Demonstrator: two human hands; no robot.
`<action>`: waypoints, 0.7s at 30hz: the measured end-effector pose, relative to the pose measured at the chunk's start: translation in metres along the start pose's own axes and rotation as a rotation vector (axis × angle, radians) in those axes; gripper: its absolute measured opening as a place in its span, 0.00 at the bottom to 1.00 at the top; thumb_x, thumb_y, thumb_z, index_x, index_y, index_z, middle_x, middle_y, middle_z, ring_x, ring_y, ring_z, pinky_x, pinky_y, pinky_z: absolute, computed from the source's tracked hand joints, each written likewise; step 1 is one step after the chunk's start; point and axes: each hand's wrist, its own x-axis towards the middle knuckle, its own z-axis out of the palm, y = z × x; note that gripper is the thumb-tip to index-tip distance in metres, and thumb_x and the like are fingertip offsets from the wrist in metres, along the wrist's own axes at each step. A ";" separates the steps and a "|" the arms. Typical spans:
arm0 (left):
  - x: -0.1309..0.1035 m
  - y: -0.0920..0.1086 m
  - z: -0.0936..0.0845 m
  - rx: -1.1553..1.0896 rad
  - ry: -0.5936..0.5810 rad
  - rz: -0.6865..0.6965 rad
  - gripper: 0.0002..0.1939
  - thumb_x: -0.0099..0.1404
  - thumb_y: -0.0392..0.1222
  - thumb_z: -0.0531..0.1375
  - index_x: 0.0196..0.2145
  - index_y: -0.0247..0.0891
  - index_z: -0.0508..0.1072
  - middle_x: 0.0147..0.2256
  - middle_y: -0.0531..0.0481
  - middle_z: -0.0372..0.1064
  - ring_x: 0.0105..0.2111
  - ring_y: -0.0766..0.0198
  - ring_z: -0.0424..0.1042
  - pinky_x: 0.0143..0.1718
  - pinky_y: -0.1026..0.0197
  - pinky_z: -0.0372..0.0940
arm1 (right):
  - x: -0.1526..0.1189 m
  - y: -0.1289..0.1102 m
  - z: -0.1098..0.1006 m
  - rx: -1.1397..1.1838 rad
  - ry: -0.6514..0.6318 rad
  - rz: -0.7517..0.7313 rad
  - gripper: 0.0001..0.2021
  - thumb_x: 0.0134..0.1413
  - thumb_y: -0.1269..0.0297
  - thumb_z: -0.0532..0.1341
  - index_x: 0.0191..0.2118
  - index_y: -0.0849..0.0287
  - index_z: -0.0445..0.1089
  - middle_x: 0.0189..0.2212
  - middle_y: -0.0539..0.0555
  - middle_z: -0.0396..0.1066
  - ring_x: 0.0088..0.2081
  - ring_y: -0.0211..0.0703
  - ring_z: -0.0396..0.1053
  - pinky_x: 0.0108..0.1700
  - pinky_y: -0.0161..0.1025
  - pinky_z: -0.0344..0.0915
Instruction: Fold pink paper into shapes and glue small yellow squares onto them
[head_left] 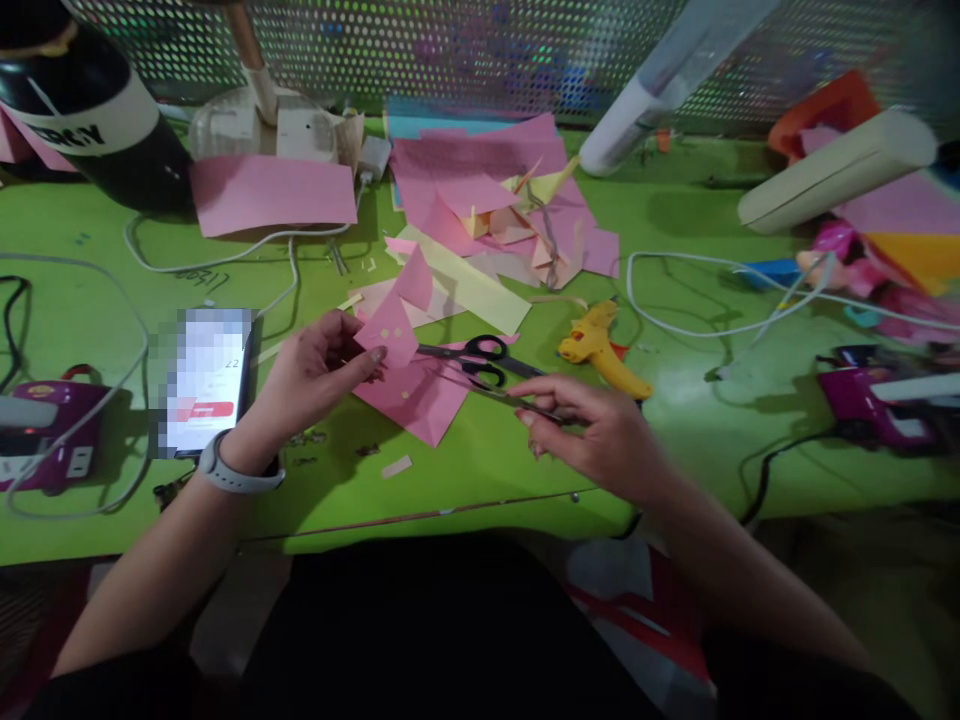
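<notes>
My left hand [326, 365] pinches a folded piece of pink paper [396, 322] marked with several small pale dots. Under it, another pink sheet [427, 415] lies flat on the green table. My right hand [592, 430] is closed around slim metal tweezers [499, 393], their tips pointing left toward the paper. Black-handled scissors [486, 347] rest between the two hands, their blades partly covered by the pink paper. Just beyond my right hand is a yellow glue gun [600, 345].
A phone [214, 380] with a lit screen lies left of my left hand. Pink sheets [435, 165] and folded paper scraps are piled at the back. A dark bottle [97, 110] stands back left. White cables [637, 300] and purple power strips [885, 400] occupy the sides.
</notes>
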 end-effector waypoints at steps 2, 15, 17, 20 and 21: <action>0.000 -0.001 0.000 -0.003 -0.001 0.005 0.12 0.61 0.43 0.67 0.36 0.36 0.69 0.30 0.50 0.76 0.29 0.66 0.78 0.33 0.66 0.73 | 0.000 -0.008 -0.008 0.176 0.052 0.035 0.08 0.59 0.62 0.62 0.41 0.58 0.74 0.24 0.49 0.74 0.22 0.38 0.74 0.26 0.35 0.72; 0.004 -0.010 -0.002 -0.003 -0.001 0.019 0.12 0.61 0.43 0.67 0.37 0.36 0.69 0.31 0.50 0.75 0.29 0.67 0.77 0.31 0.67 0.72 | 0.053 -0.032 0.021 0.018 -0.099 -0.140 0.08 0.56 0.63 0.61 0.32 0.56 0.77 0.25 0.49 0.76 0.27 0.39 0.72 0.33 0.37 0.69; 0.004 -0.012 -0.002 0.001 -0.004 0.019 0.11 0.62 0.42 0.66 0.37 0.36 0.69 0.30 0.50 0.75 0.28 0.68 0.76 0.31 0.67 0.72 | 0.056 -0.023 0.020 0.029 -0.123 -0.079 0.08 0.54 0.62 0.62 0.32 0.56 0.78 0.25 0.50 0.76 0.28 0.41 0.73 0.33 0.38 0.70; 0.004 -0.014 0.000 0.002 -0.027 -0.012 0.11 0.61 0.42 0.66 0.36 0.35 0.70 0.31 0.49 0.75 0.29 0.67 0.76 0.33 0.65 0.73 | 0.060 -0.011 0.019 0.252 -0.139 0.027 0.10 0.53 0.58 0.64 0.35 0.59 0.78 0.28 0.53 0.77 0.28 0.41 0.75 0.31 0.38 0.72; 0.004 -0.015 0.001 -0.011 -0.037 -0.025 0.11 0.61 0.42 0.67 0.36 0.35 0.70 0.31 0.49 0.75 0.30 0.67 0.77 0.34 0.65 0.73 | 0.062 -0.007 0.020 0.351 -0.147 0.060 0.12 0.53 0.56 0.65 0.36 0.60 0.77 0.30 0.54 0.78 0.28 0.41 0.76 0.31 0.38 0.73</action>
